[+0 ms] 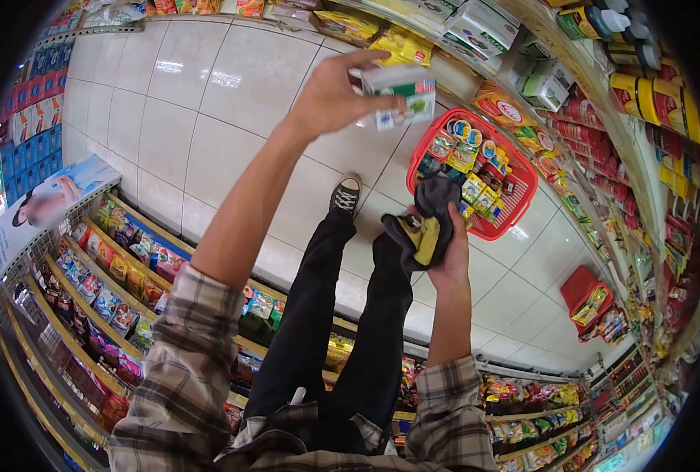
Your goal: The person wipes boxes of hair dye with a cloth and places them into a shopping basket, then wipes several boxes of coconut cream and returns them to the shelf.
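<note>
My left hand (330,98) is raised over the tiled floor, its fingers closed round a white and green box (401,94). A dark grey cloth (436,208) with a yellow part is bunched in my right hand (454,263), lower down in front of my leg. Just beyond the cloth, a red plastic basket (527,185) rests on the floor. Inside it lie several yellow packets (482,195), small cups, bottles and sachets. The cloth overlaps the near left edge of the basket in view.
Shelves of packets (122,267) run along the left and behind my legs. On the right stand shelves with jars (653,102), boxes and bags. A second red basket (578,291) with goods sits at the lower right. My shoe (347,194) is on the tiles.
</note>
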Demonstrator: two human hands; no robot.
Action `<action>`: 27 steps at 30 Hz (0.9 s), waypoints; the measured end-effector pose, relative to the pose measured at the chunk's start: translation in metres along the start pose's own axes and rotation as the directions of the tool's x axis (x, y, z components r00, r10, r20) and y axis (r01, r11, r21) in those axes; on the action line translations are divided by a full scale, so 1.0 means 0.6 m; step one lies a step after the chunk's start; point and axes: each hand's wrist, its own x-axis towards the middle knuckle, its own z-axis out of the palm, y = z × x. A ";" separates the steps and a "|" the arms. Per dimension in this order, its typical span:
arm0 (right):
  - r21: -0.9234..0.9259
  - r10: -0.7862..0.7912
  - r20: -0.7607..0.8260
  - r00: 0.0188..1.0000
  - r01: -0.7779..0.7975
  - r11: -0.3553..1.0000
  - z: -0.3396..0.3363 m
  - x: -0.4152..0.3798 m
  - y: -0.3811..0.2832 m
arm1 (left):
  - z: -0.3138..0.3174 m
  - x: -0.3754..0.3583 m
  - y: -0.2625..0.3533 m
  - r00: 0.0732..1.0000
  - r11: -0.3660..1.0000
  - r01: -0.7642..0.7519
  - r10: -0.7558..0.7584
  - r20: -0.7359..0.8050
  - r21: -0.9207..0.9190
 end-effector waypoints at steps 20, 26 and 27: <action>-0.118 -0.283 -0.032 0.959 0.277 0.954 -0.010 0.059 -0.065 | 0.138 0.000 0.047 0.789 0.913 -0.407 0.363 0.496 -0.021; -0.060 -0.285 -0.071 0.956 0.281 0.958 -0.048 0.060 -0.055 | 0.165 0.069 0.048 0.945 0.962 -0.271 0.266 -0.191 -0.001; -0.071 -0.297 -0.107 0.949 0.290 0.954 -0.049 0.060 -0.051 | 0.161 0.099 0.045 0.937 0.972 -0.234 0.227 -0.264 0.005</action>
